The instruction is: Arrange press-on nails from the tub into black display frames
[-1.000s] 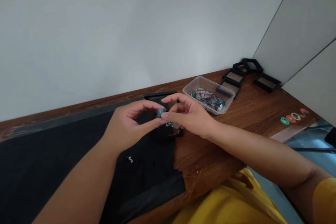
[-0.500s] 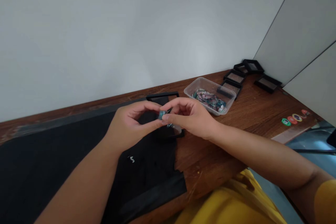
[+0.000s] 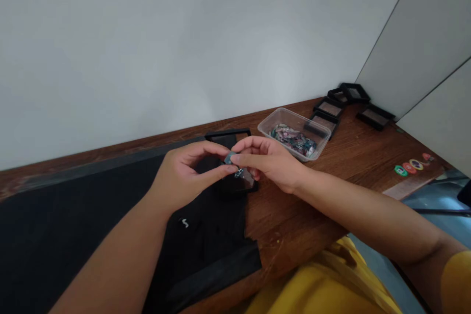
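Note:
A small blue-green piece [image 3: 230, 158] is pinched between the thumb and fingers of my right hand [image 3: 270, 162]. My left hand [image 3: 186, 171] curves around from the other side, its fingertips at the same piece. Just under the fingers lies a black frame [image 3: 228, 133] with a clear panel, partly covered by both hands. A small shiny dark piece [image 3: 239, 173] shows below my right fingertips; whether it hangs or lies on the frame is unclear. To the right, a clear plastic box [image 3: 320, 149] holds several shiny pink and teal pieces.
Several black frames [image 3: 330, 107] stand at the back right by the wall. Colourful round stickers [image 3: 416, 165] lie near the right table edge. A black mat [image 3: 91, 206] covers the left side, with a small white scrap [image 3: 184, 223] on it.
The blue-green piece has shifted slightly up and right and turned between the fingers. My left thumb now extends below it, and my right thumb has risen a little.

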Tool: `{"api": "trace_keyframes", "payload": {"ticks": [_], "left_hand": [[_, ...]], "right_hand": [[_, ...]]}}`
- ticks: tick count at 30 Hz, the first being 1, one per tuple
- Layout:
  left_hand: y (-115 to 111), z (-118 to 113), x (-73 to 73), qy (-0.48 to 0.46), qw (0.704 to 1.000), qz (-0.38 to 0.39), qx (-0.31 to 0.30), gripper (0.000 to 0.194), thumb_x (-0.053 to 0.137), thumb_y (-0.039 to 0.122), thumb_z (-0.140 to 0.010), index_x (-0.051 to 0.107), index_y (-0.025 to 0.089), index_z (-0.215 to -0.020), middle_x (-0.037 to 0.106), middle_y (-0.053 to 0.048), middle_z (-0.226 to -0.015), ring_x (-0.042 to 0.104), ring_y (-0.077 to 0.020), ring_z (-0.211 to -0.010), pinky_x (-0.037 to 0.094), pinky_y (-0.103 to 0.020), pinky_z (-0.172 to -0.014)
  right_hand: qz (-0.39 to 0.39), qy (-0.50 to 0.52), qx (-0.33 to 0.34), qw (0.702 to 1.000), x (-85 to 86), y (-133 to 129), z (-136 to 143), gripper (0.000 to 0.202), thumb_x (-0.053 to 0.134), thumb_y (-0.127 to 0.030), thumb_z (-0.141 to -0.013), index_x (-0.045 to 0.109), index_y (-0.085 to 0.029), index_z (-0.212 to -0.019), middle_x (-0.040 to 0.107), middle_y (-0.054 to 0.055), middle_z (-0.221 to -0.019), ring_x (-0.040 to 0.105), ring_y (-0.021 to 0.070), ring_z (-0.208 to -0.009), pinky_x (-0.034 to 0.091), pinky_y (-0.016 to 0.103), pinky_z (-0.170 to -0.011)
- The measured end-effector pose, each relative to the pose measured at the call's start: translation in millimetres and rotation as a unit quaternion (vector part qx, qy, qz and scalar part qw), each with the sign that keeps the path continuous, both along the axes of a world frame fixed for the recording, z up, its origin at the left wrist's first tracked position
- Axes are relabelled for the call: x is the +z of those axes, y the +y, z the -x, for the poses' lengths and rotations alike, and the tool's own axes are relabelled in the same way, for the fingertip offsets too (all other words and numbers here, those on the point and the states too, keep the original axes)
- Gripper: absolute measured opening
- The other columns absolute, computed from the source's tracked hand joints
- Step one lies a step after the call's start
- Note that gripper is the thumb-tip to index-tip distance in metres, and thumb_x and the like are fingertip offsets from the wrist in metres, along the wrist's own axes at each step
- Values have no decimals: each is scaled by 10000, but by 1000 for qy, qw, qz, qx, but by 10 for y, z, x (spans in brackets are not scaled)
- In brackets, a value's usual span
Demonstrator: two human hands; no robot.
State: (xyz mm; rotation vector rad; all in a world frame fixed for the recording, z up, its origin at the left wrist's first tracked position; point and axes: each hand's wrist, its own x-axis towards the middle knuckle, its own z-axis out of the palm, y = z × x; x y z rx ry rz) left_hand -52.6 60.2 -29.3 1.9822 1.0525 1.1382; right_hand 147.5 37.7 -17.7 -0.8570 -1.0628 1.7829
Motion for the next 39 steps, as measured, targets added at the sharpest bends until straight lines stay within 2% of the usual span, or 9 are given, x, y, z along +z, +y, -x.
{"api": "trace_keyframes", "payload": {"ticks": [5, 12, 17, 20, 24, 26, 31, 34, 39], "left_hand": [[12, 2, -8, -1, 1000, -2, -9, 167, 864, 328, -693, 791, 263, -828, 800, 7, -804, 724, -156, -740, 576, -283, -732], [4, 12, 5, 19, 1000, -9, 5, 154, 845, 347, -697, 790, 274, -821, 800, 16, -812, 729, -148, -747, 568, -275, -742], [11, 19, 27, 44, 999, -9, 16, 171, 825, 400, -714, 782, 268, -814, 799, 10, -816, 729, -152, -753, 567, -277, -742], [52, 47, 9, 80, 996, 10, 38, 238, 800, 465, -704, 780, 257, -817, 801, -12, -820, 731, -179, -767, 571, -311, -752], [125, 111, -32, 178, 981, 35, 75, 333, 740, 562, -694, 781, 256, -818, 792, -34, -811, 709, -206, -747, 502, -294, -610], [150, 140, -49, 216, 974, 36, 64, 329, 715, 568, -701, 782, 265, -811, 791, -31, -817, 701, -209, -760, 470, -281, -586], [171, 170, -84, 255, 964, 67, 30, 360, 738, 586, -683, 794, 275, -856, 782, -21, -846, 688, -225, -806, 524, -333, -703], [179, 179, -118, 261, 962, 78, 6, 369, 748, 590, -683, 802, 287, -886, 786, -26, -891, 700, -239, -846, 542, -365, -756], [197, 201, -171, 265, 961, 76, -9, 357, 769, 592, -695, 810, 316, -918, 793, -27, -941, 719, -254, -888, 554, -378, -781]], "right_hand": [[33, 11, 6, 999, -10, 4, -14, 140, 819, -181, -793, 683, -188, -822, 617, -89, -593, 421, 36, -448, 325, 173, -430], [34, 23, 26, 999, -12, -10, -22, 289, 924, -292, -656, 697, -192, -805, 648, -87, -604, 418, 41, -467, 316, 182, -447], [38, 21, 34, 998, -1, -15, -23, 318, 944, -303, -631, 701, -189, -802, 664, -82, -623, 418, 36, -474, 318, 179, -450], [36, 18, 24, 999, 5, -6, -30, 278, 929, -267, -669, 694, -184, -791, 649, -84, -612, 421, 32, -475, 323, 170, -451], [26, 14, 3, 1000, 11, 7, -27, 282, 931, -254, -690, 675, -188, -790, 637, -90, -609, 412, 31, -463, 328, 170, -441], [21, 6, -4, 1000, 14, 9, -19, 312, 948, -268, -670, 668, -189, -785, 631, -92, -607, 413, 34, -462, 325, 171, -431], [11, -15, -19, 1000, 20, 2, -1, 352, 969, -291, -641, 660, -191, -778, 603, -99, -599, 420, 32, -463, 327, 164, -421], [-1, -19, -31, 999, 20, 1, 0, 312, 938, -278, -687, 650, -195, -773, 608, -95, -619, 415, 30, -472, 322, 161, -426], [-1, -21, -55, 998, 15, 7, -2, 177, 803, -158, -814, 632, -191, -784, 602, -81, -629, 399, 32, -470, 332, 168, -449]]}}
